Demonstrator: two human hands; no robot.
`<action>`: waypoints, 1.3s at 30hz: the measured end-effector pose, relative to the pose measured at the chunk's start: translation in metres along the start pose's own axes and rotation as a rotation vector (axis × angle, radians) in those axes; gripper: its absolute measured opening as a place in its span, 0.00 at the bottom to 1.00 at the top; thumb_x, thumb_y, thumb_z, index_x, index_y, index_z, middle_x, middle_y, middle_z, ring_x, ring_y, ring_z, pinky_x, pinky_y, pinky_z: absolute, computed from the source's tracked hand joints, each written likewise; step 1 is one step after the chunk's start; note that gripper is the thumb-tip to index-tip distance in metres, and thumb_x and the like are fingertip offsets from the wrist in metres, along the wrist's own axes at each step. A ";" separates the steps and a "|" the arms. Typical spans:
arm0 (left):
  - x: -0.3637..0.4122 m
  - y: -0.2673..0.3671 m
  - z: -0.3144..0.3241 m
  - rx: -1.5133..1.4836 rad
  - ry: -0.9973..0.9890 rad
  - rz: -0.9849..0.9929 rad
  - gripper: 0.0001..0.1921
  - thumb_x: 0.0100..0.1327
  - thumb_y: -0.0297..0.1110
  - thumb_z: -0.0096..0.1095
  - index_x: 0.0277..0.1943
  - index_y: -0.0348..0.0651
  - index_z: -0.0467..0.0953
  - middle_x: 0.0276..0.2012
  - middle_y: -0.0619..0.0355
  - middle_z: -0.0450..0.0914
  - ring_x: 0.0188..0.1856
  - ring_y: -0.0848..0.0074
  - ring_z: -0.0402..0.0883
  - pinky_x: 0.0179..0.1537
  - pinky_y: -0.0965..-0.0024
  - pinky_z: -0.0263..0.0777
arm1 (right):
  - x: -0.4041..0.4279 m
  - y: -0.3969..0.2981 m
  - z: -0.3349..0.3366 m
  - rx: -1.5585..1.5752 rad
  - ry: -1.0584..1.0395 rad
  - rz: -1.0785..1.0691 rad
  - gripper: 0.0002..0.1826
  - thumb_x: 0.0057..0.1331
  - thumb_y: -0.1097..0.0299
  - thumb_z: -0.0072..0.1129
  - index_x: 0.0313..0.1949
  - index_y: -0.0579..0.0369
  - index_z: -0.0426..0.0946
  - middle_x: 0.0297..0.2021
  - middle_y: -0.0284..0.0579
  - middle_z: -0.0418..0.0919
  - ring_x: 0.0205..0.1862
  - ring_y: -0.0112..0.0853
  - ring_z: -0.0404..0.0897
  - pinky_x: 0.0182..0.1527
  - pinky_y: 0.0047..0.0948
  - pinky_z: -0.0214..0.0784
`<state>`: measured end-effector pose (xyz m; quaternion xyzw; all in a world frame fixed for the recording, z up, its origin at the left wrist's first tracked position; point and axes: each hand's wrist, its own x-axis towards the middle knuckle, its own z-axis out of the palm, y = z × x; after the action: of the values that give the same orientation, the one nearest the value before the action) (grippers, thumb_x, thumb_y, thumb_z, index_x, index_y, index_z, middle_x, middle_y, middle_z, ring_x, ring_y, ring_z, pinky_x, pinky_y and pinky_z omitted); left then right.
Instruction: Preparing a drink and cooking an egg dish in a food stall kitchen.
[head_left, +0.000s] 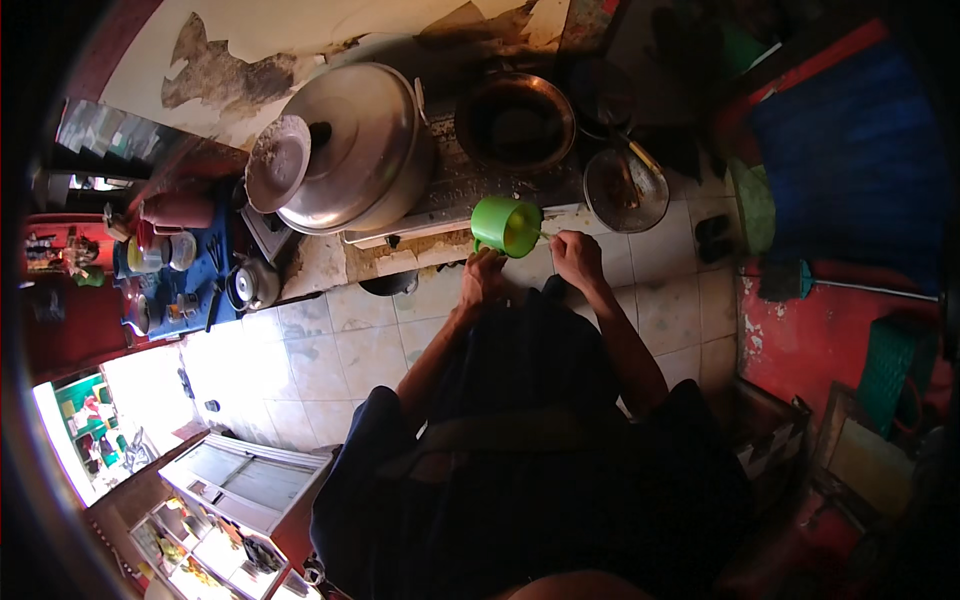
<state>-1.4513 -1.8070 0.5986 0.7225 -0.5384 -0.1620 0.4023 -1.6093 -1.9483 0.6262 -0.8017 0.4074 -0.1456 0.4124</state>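
Note:
My left hand (482, 279) grips the handle of a green plastic mug (495, 217), which is tilted so its mouth faces right and towards me. Something yellowish (519, 225) shows inside it; I cannot tell what it is. At the mug's rim, my right hand (578, 259) pinches the end of a thin utensil (546, 235) that reaches into the mug, its far end hidden. Both hands are in front of the stove's near edge, above the tiled floor.
A large lidded aluminium pot (360, 142) stands on the stove, with a metal bowl (277, 165) on its lid. Farther right are a dark wok (516, 124) and a shallow pan (626, 196) holding a yellow-handled utensil. A kettle (255, 285) sits left, beside a blue-topped table (214, 262).

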 end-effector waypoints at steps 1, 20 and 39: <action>-0.001 -0.001 0.001 0.000 0.002 -0.003 0.07 0.53 0.29 0.55 0.33 0.37 0.78 0.29 0.49 0.74 0.35 0.57 0.75 0.37 0.57 0.68 | 0.000 0.004 0.002 -0.202 0.011 -0.045 0.14 0.60 0.62 0.53 0.21 0.58 0.76 0.20 0.53 0.76 0.27 0.50 0.78 0.30 0.43 0.68; -0.028 -0.030 -0.004 -0.145 0.056 -0.119 0.02 0.56 0.24 0.57 0.29 0.38 0.74 0.28 0.47 0.75 0.32 0.51 0.74 0.34 0.54 0.68 | -0.004 -0.010 0.033 -0.095 -0.016 -0.027 0.14 0.63 0.64 0.52 0.23 0.57 0.78 0.18 0.50 0.75 0.23 0.43 0.77 0.28 0.39 0.66; -0.021 -0.048 -0.032 -0.138 0.126 -0.091 0.02 0.55 0.24 0.58 0.28 0.37 0.74 0.27 0.48 0.75 0.32 0.52 0.75 0.34 0.55 0.69 | 0.021 -0.013 0.057 0.200 -0.231 0.023 0.16 0.62 0.60 0.52 0.24 0.58 0.80 0.17 0.51 0.75 0.22 0.40 0.77 0.28 0.37 0.66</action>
<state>-1.4062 -1.7705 0.5783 0.7256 -0.4663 -0.1712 0.4763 -1.5566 -1.9297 0.5990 -0.7634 0.3497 -0.0876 0.5359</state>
